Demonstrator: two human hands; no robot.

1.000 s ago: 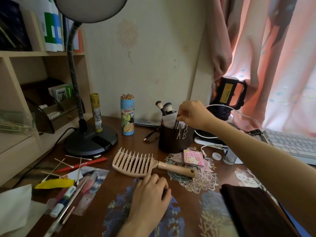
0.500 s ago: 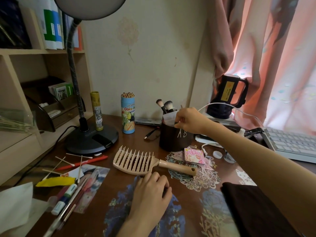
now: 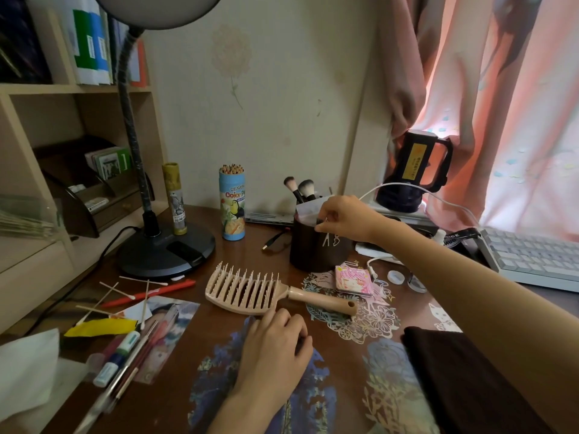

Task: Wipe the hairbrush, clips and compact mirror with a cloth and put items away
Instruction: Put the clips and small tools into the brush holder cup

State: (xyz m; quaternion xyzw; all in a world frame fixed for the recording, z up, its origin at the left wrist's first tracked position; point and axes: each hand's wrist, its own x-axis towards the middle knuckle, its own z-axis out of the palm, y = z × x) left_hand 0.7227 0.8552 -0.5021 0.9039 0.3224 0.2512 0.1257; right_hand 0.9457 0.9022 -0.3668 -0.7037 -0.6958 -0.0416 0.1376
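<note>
**deskwatcher:** ok so what's actually on the desk (image 3: 194, 399)? Go from the big stuff down.

**tidy_tom:** Biggest task item is the dark brown cloth (image 3: 463, 380), folded flat at the near right corner, nobody touching it. Next is the hairbrush (image 3: 250, 289), mid-desk: beige plastic, vented paddle head with rows of pale bristles pointing up, and a round handle with a hole in its end that points right. It lies flat, just past the left hand (image 3: 275, 349).

**deskwatcher:** is that hand holding it?

**tidy_tom:** nope. It rests palm-down on the desk with the fingers loosely curled and nothing in them, knuckles just short of the brush head.

**deskwatcher:** and the mirror?

**tidy_tom:** small square compact mirror (image 3: 353, 280), pink lid with a cartoon girl on it, closed and lying flat, between the brush handle and the dark round cup (image 3: 308, 252) behind it. That cup has two makeup brushes (image 3: 300, 189) sticking up out of it.

**deskwatcher:** clips?

**tidy_tom:** smallest bit. The right hand (image 3: 347, 219) is over the cup's rim, fingertips pinched together on something thin there. Thin silvery clips (image 3: 330, 239) hang on the outside of the cup wall just below those fingers. Can't tell if the pinch is on a clip itself or on the pale paper sticking out of the cup, it's too small to make out.
</note>
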